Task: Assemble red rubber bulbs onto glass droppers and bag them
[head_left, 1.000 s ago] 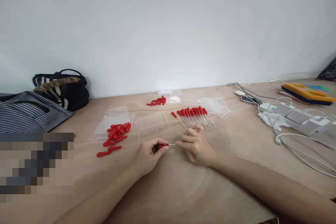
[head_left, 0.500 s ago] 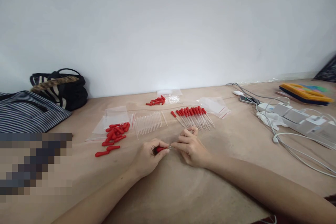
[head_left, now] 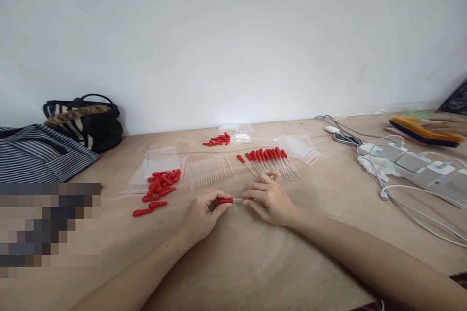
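Note:
Between thumb and fingers, my left hand [head_left: 205,211] holds a red rubber bulb [head_left: 225,200]. A thin clear tube [head_left: 237,200] extends from the bulb's right end, and my right hand [head_left: 269,202] pinches its other part, which the fingers hide. Beyond my right hand lies a row of red-topped droppers [head_left: 268,155]. Several bare clear tubes [head_left: 207,171] are lined up left of them. A pile of loose red bulbs [head_left: 162,184] rests farther left, beside plastic bags [head_left: 160,160].
Small red bulbs [head_left: 219,139] lie at the back by thin white tubes [head_left: 242,137]. Bags [head_left: 87,126] stand at the left. A power strip with chargers [head_left: 419,163] and cables is at the right. Another person's hand [head_left: 450,125] touches a yellow-blue object [head_left: 423,131].
More of the red bulb and the clear tube now shows between my hands, which have shifted slightly. Another person's hand has appeared at the right over the yellow-blue object.

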Available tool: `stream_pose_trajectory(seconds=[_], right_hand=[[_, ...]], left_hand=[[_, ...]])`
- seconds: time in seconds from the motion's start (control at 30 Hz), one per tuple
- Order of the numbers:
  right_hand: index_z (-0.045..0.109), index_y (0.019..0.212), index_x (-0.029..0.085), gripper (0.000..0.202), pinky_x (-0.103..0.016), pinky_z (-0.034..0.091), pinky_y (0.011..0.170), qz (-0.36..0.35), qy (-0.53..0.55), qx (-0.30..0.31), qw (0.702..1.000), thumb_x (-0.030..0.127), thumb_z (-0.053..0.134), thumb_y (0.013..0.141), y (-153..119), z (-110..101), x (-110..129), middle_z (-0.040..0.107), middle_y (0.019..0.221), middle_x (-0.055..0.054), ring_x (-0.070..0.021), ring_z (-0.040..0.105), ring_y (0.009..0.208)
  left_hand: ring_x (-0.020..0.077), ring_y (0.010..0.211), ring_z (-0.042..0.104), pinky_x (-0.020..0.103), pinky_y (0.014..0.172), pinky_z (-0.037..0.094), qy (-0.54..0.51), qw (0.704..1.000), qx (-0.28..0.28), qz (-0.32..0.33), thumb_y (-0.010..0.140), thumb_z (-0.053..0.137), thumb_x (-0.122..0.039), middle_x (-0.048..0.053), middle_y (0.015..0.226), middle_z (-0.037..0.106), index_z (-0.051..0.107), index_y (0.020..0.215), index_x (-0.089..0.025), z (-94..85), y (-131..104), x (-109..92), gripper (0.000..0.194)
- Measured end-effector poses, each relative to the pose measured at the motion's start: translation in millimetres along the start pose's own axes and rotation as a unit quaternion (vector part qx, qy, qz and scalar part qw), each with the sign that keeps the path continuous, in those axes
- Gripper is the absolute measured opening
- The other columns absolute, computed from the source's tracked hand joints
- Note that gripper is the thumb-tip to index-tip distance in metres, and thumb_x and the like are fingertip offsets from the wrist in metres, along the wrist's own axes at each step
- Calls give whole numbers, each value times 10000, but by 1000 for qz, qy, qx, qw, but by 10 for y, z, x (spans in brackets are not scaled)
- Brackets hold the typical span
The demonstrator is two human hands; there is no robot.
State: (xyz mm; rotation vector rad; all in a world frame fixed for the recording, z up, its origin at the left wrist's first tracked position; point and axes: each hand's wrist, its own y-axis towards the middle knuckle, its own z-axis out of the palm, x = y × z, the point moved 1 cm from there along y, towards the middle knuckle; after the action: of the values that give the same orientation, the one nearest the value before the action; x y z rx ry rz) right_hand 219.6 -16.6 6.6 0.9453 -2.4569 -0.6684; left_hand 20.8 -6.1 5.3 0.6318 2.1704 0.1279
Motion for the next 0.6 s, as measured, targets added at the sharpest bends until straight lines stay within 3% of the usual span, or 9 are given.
stream_pose_trajectory(seconds=[0.1,0.2,0.3,0.37,0.47,0.6], right_hand=[[647,776,220,184,-358,163,768,-1,-6,18,1000,312,496,828,-8,-15,4,613,692,1,-141,449,762],[640,735,205,166,-346,167,733,22,-10,31,999,283,511,806,7,-21,-16,610,656,0,-142,447,743],[633,679,198,186,-340,169,706,130,-38,31,990,259,501,796,105,-13,-115,619,637,-8,-156,456,738],[641,687,206,204,-340,173,704,219,-66,29,973,259,480,801,221,9,-213,629,644,-18,-173,471,757],[652,759,209,218,-345,186,717,301,-113,35,946,275,451,812,419,78,-347,646,706,-44,-199,494,810],[650,767,192,290,-372,196,747,346,-168,50,922,323,402,837,587,186,-452,650,771,-81,-231,500,864]], left_hand=[[160,728,606,279,670,479,13,1000,8,3,769,540,-268,2,774,654,630,828,-204,2,1,11,125],[190,891,573,323,780,454,70,997,-15,24,777,534,-286,23,943,628,575,1013,-226,-56,1,1,247],[233,989,513,385,853,404,165,984,-65,15,752,556,-308,52,1048,571,487,1127,-217,-185,7,9,392],[249,948,514,407,839,391,232,970,-73,-14,734,560,-298,52,970,574,544,1007,-205,-300,17,40,289],[261,899,511,403,782,392,294,953,-32,-64,709,563,-295,41,871,563,586,826,-205,-511,36,119,149],[242,842,514,348,741,398,287,952,72,-75,627,621,-327,28,832,545,586,795,-202,-841,53,187,212]])
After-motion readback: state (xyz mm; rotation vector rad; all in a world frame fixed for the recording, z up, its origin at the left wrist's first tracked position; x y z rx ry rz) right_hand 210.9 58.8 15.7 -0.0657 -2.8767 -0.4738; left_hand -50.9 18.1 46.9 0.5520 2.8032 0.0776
